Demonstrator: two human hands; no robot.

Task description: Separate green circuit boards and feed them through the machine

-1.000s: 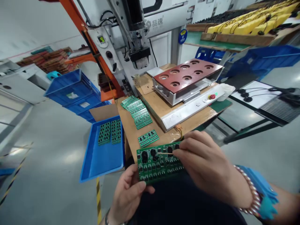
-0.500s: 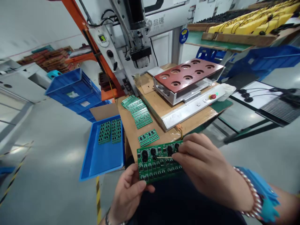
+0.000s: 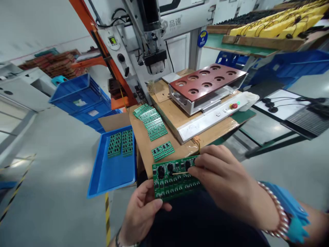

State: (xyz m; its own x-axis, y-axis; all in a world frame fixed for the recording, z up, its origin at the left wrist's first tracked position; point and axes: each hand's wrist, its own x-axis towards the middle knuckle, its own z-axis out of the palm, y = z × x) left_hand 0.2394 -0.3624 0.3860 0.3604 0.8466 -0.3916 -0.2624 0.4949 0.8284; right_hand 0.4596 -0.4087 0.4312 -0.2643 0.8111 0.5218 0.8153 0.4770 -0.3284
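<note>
Here in the head view, everything centres on the green circuit board (image 3: pixel 177 181), held up in front of the person's dark clothing, just this side of the bench (image 3: pixel 143 145). The left hand (image 3: pixel 141 211) has it by its left end — thumb pressed on the lower corner of the near face, fingers curled in behind. The right hand (image 3: pixel 228 187) is over the board's right end, its fingertips pinching a thin stick (image 3: pixel 180 173).

And this is the relation to watch: the board's long axis runs crosswise from the left hand towards the right, tipped up a little at the right end, and the stick lies nearly along that same line. Its tip points left from the right fingers, ending right by a dark lump just under a round black part (image 3: pixel 170 167), second from the board's left end. Is the tip touching? Too small to tell. Of the two hands, the right is nearer to that spot; the left sits lower, out at the board's edge.

Just beyond the board lies a smaller-looking board (image 3: pixel 162 151) with black parts, and past that, a fanned row of boards (image 3: pixel 154 123). Off to the board's left — a blue tray (image 3: pixel 110 180) with two stacks of boards (image 3: pixel 120 144) in it.
</note>
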